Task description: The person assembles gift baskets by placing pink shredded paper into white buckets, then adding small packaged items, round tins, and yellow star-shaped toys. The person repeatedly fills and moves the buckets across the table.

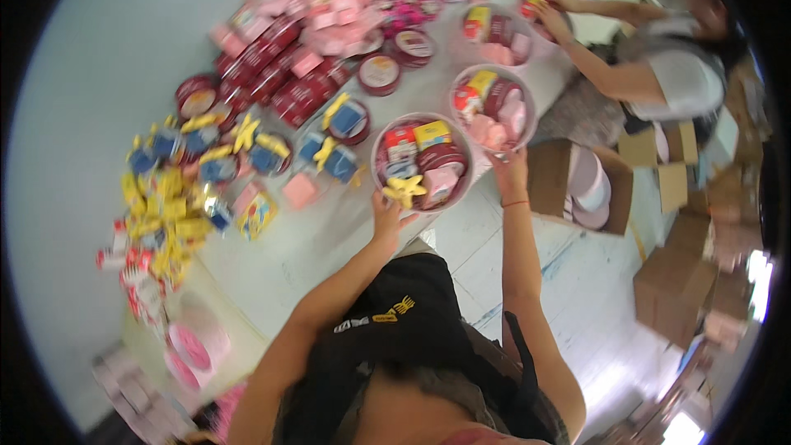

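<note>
While the left hand [388, 219] touches the near tub [470, 166], fingers apart, and the right hand [512, 170] meets the second tub [534, 107], its grip unclear, both sit by the edge of the counter [288, 268]. An uneven pull might spill the star [405, 191].

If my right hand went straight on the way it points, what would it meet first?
Your right hand would most likely meet the filled pink tub just ahead; blur hides whether they touch.

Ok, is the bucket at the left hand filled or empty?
Filled: the bucket has a yellow star, yellow box and pink packet visible inside.
</note>
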{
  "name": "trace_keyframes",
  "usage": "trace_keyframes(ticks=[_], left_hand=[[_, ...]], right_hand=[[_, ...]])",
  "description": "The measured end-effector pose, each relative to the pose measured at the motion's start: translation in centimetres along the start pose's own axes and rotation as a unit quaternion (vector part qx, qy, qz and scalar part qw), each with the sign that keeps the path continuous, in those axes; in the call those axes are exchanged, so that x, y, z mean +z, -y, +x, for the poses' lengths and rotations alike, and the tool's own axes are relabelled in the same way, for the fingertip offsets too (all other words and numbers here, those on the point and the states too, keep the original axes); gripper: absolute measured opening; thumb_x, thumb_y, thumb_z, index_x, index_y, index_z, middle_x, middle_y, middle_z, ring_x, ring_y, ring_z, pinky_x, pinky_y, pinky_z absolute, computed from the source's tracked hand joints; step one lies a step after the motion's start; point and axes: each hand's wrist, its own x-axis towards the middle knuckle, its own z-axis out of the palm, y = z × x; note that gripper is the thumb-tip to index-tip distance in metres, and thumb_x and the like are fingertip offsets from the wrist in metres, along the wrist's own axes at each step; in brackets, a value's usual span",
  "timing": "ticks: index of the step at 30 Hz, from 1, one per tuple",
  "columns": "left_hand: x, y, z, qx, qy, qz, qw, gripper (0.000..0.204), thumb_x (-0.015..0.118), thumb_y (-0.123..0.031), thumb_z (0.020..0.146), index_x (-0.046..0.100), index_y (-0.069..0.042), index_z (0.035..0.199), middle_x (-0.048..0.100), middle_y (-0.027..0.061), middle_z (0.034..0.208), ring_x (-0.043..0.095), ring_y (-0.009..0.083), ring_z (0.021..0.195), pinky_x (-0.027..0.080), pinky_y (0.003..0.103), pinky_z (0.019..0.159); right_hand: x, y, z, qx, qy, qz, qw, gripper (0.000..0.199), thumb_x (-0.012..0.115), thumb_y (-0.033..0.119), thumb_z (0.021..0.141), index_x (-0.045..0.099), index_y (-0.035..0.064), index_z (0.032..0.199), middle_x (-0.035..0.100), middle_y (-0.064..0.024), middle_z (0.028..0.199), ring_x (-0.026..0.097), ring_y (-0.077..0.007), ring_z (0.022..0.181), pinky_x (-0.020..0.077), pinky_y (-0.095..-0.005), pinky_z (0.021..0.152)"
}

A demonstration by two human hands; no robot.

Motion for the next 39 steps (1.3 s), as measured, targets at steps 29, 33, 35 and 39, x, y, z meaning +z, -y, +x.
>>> trace_keyframes(ticks=[29, 33, 35, 39], left_hand=[[-50.2, -3.7, -27.3, 0.296, -0.283, 0.471, 0.781, 0.03, 0.063, -0.021, 0.083, 0.066, -0.005, 0.109, 0.067, 0.0183, 0.104, 0.063, 0.0356, 0.099, 0.049, 0.047, 0.087], [-56.3, -13.4, -26.1, 0.465, -0.349, 0.321, 0.748, 0.042, 0.07, -0.026, 0.086, 0.06, -0.006, 0.122, 0.068, 0.0154, 0.104, 0.066, 0.0287, 0.094, 0.052, 0.042, 0.085], [-69.6, -16.2, -20.5, 0.433, -0.464, 0.209, 0.744, 0.045, 0.071, -0.023, 0.086, 0.057, -0.006, 0.126, 0.068, 0.0132, 0.103, 0.066, 0.0273, 0.089, 0.053, 0.038, 0.079], [-92.3, -22.5, -21.3, 0.204, -0.776, 0.008, 0.596, 0.102, 0.084, -0.048, 0.069, 0.035, 0.006, 0.141, 0.045, 0.028, 0.135, 0.048, 0.0423, 0.123, 0.042, 0.046, 0.105]], right_hand=[[37.0, -24.4, -48.6, 0.073, 0.529, -0.395, 0.748, 0.056, 0.057, 0.043, 0.097, 0.047, 0.0073, 0.139, 0.052, -0.0115, 0.137, 0.049, -0.025, 0.126, 0.0434, -0.0432, 0.099], [36.6, -23.0, -46.5, 0.119, 0.503, -0.392, 0.761, 0.056, 0.059, 0.04, 0.097, 0.045, 0.0046, 0.138, 0.055, -0.0106, 0.132, 0.054, -0.0195, 0.113, 0.0452, -0.0334, 0.09], [36.9, -21.8, -46.5, 0.106, 0.52, -0.362, 0.767, 0.056, 0.062, 0.025, 0.096, 0.043, -0.0046, 0.139, 0.052, -0.0187, 0.136, 0.054, -0.0257, 0.12, 0.0452, -0.0352, 0.099], [36.7, -21.7, -45.2, 0.121, 0.512, -0.358, 0.772, 0.04, 0.057, 0.016, 0.098, 0.049, -0.0028, 0.132, 0.059, -0.0118, 0.123, 0.057, -0.0165, 0.107, 0.0474, -0.0305, 0.089]])
